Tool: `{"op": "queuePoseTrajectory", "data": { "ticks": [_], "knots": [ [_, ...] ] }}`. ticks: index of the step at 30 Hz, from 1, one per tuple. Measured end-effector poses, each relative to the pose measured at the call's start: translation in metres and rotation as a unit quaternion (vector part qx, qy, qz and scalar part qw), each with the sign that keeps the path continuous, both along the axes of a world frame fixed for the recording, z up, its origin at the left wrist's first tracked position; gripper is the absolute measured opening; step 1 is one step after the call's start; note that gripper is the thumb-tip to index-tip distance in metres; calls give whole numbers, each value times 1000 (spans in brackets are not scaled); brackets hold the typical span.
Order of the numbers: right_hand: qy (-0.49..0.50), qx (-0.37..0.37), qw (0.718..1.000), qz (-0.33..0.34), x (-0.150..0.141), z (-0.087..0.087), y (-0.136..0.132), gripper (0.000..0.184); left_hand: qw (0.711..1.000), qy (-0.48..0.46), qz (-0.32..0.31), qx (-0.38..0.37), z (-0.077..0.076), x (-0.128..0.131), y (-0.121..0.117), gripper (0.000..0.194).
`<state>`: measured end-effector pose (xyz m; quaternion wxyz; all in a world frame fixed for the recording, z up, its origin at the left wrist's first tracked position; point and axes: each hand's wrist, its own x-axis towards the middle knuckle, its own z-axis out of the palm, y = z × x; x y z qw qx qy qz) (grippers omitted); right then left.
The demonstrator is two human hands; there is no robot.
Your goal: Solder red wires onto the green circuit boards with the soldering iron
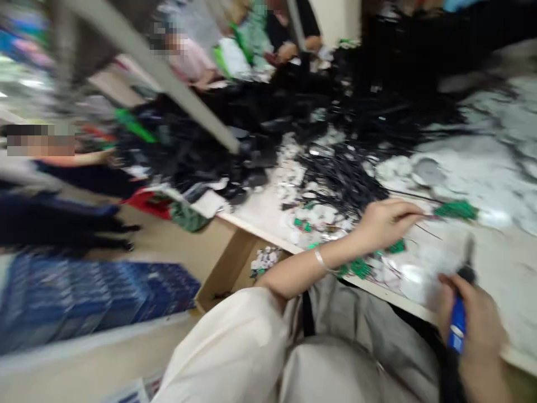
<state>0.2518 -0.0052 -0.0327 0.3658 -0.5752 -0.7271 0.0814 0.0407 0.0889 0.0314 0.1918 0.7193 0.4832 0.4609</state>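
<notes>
My left hand [388, 221] reaches over the worktable with thumb and fingertips pinched on thin wires. Just beyond those fingertips lies a cluster of small green parts [456, 210], which look like circuit boards. My right hand [478, 313] is wrapped round a blue-handled tool [457, 324] with a black front and a narrow tip pointing up. Motion blur hides the tool's exact kind. The tip is apart from the green cluster. More green pieces [359, 268] with thin wires lie under and beside my left forearm.
Bundles of black cables [344, 173] and white round parts [394, 170] cover the worktable [260, 215]. A cardboard box [226, 268] stands below its edge. Blue bins [96, 296] line the lower left. A slanting metal post [168, 78] rises nearby. Other people work across the table and at left.
</notes>
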Motion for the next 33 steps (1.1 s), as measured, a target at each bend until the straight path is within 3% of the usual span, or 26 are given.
{"op": "queuePoseTrajectory", "data": {
  "ticks": [2, 8, 19, 22, 27, 33],
  "knots": [
    [-37, 43, 998, 15, -4, 3, -1, 25, 998, 52, -22, -17, -3, 3, -14, 15],
    [-32, 34, 999, 13, -7, 3, 12, 31, 975, 206, -77, -26, -21, 12, -22, 16],
    [32, 49, 997, 49, -4, 13, 12, 41, 933, 354, -57, -31, -23, 29, -30, 11],
    [77, 34, 995, 54, -3, 16, 13, 39, 927, 368, -58, -37, -23, 31, -30, 12],
    [85, 28, 994, 60, -3, 17, 13, 39, 942, 330, -45, -40, -22, 32, -28, 14],
    [95, 33, 993, 58, -2, 17, 13, 39, 932, 346, -96, -36, -24, 32, -19, 12]
  ]
}}
